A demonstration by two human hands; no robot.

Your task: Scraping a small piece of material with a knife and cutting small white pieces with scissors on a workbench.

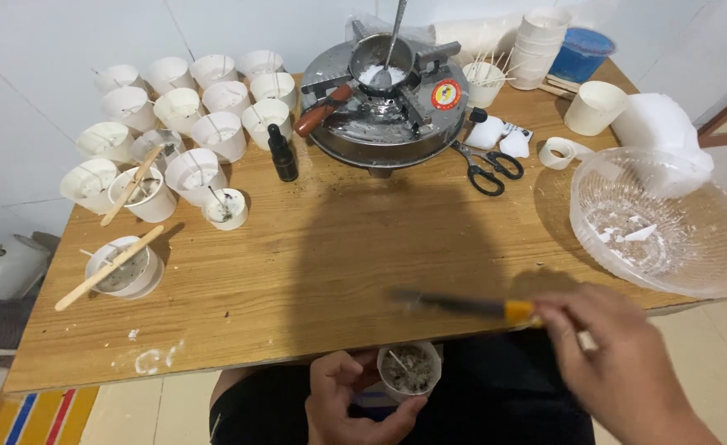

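round white cup (410,368), blurred yellow-handled tool (462,305)

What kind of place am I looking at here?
Likely a home candle-making bench: a wooden table with many white cups holding wicks, a small stove with a melting pot, and a dropper bottle.

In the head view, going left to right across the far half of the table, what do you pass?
Cluster of white paper cups → dark dropper bottle → metal stove with a small pot → black scissors → roll of tape → clear plastic bowl.
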